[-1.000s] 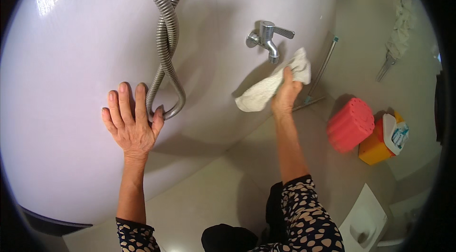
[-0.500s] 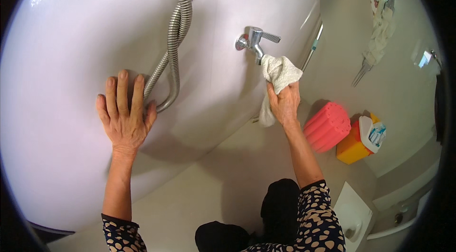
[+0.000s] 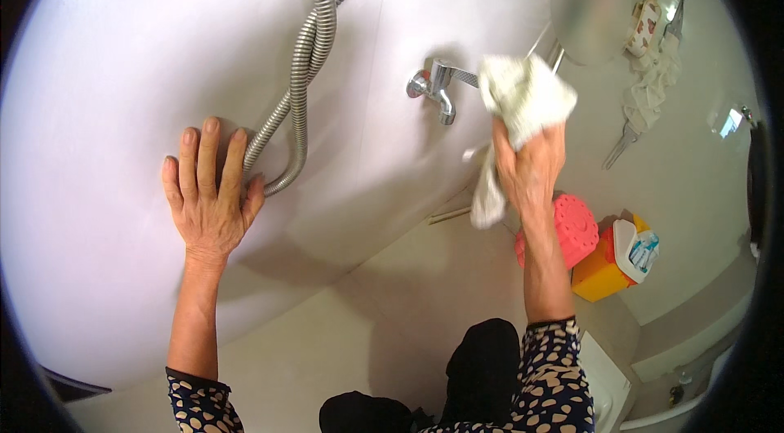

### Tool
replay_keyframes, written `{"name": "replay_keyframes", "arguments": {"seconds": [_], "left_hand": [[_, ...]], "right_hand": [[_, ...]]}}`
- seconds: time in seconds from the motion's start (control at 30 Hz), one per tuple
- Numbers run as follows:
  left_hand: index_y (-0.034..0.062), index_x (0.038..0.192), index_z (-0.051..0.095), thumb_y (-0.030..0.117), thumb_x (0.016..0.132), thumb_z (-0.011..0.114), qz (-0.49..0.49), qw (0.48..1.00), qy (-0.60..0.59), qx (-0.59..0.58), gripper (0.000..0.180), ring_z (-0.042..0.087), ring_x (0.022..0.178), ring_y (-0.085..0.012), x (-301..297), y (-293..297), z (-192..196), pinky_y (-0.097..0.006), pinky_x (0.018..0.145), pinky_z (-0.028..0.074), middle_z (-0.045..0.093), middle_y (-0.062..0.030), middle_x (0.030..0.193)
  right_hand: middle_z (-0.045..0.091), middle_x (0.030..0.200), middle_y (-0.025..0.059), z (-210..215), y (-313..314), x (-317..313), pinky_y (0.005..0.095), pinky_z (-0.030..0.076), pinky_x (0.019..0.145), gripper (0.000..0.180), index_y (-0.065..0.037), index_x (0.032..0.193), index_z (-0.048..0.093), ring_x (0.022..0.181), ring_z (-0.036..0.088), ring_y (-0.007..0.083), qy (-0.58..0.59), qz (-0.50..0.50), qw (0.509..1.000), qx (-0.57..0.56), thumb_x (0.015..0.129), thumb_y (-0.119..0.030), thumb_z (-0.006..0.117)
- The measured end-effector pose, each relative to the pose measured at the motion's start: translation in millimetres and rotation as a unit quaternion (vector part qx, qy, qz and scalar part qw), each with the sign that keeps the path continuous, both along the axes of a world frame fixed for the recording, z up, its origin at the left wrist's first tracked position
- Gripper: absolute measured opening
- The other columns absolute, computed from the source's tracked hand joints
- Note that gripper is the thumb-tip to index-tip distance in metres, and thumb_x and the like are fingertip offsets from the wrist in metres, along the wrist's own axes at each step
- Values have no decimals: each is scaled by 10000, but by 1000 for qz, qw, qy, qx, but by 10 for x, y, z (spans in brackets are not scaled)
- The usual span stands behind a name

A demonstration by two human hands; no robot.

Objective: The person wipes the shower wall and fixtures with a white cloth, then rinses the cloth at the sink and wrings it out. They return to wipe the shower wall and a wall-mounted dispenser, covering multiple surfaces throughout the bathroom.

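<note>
My left hand (image 3: 211, 200) lies flat on the white wall (image 3: 122, 123), fingers spread, its thumb beside the lower bend of a coiled metal shower hose (image 3: 302, 66). In my right hand (image 3: 531, 172) a white cloth (image 3: 527, 98) is bunched up, slightly blurred, with one end hanging down to the left of the wrist. The cloth is apart from the chrome tap (image 3: 441, 94) on the wall and hides the tip of its lever. My fingers are mostly covered by the cloth.
Below my right forearm stand a pink ribbed stool (image 3: 576, 229) and a yellow-orange bin (image 3: 600, 274) with a white lid. A white squat-toilet or basin-like fixture (image 3: 604, 380) is at lower right. Cloth items (image 3: 653, 66) hang on the right wall. My dark-clad knees (image 3: 482, 359) show below.
My right hand has moved with the cloth away from the tap's spout, up and to the right. My left hand stays on the wall.
</note>
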State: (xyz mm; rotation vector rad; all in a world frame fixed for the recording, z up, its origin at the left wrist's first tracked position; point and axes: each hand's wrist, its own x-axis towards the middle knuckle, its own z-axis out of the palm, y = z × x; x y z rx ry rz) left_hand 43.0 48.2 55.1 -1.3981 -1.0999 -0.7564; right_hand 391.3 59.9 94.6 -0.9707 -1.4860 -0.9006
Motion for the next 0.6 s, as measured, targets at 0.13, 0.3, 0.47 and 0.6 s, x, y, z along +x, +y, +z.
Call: {"name": "replay_keyframes", "arguments": {"seconds": [0.13,0.3,0.47,0.6], "left_hand": [[176,1276,523,376,825,558,-2,1000,-8,10,495,284,1347,-237,24,-19,48,-413,1108,137,376,-56,1428],[176,1279,521,368,818,563,-16,1000,-13,11,501,274,1352,-234,65,21,14,-410,1110,131,368,-57,1433],[171,1284,514,350,815,565,-15,1000,-19,-8,505,271,1353,-239,21,-12,3,-414,1110,129,361,-59,1438],[160,1282,508,332,806,576,-27,999,-35,-9,510,266,1354,-265,87,-7,9,-440,1105,125,350,-78,1442]], "right_hand": [[555,979,115,591,355,-251,400,457,692,276,-77,872,683,881,523,262,-136,-156,973,-102,669,-251,753],[534,896,72,493,382,-111,370,393,625,212,-84,892,697,872,508,227,-213,-156,960,-97,705,-60,600],[539,868,95,373,57,-125,377,384,598,125,-42,800,668,855,519,242,-166,-208,963,-38,686,-73,626],[542,873,102,328,204,-422,363,358,574,82,-36,746,637,824,503,239,-188,-200,960,57,686,-92,644]]}}
